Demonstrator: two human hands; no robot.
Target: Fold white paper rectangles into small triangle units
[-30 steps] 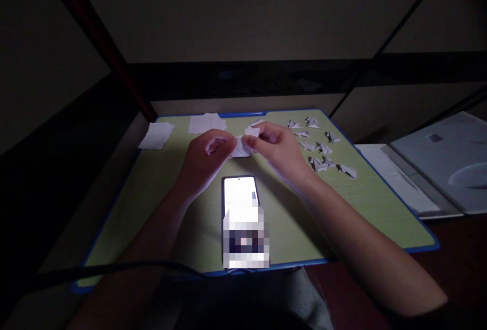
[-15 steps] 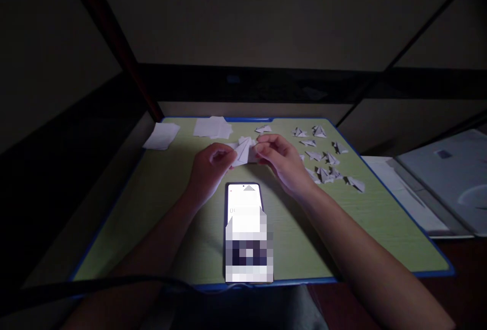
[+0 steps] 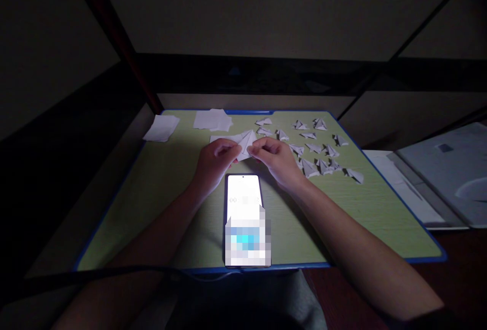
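A small folded white paper piece (image 3: 245, 143) sits between my two hands above a green board (image 3: 160, 203) with a blue rim. My left hand (image 3: 216, 160) pinches its left side and my right hand (image 3: 276, 160) pinches its right side. The paper comes to a point at the top. Just below my hands a lit phone (image 3: 245, 218) lies flat on the board. The scene is dim.
Several finished folded paper pieces (image 3: 317, 150) are scattered at the board's right. Two stacks of white paper slips (image 3: 162, 128) (image 3: 213, 119) lie at the back left. A grey folder (image 3: 445, 173) rests off the board to the right. A dark cable (image 3: 114, 271) runs along the front edge.
My hands have drawn closer together and a little nearer to the phone, and the paper between them has been folded into a narrower, pointed shape. The view shifted slightly.
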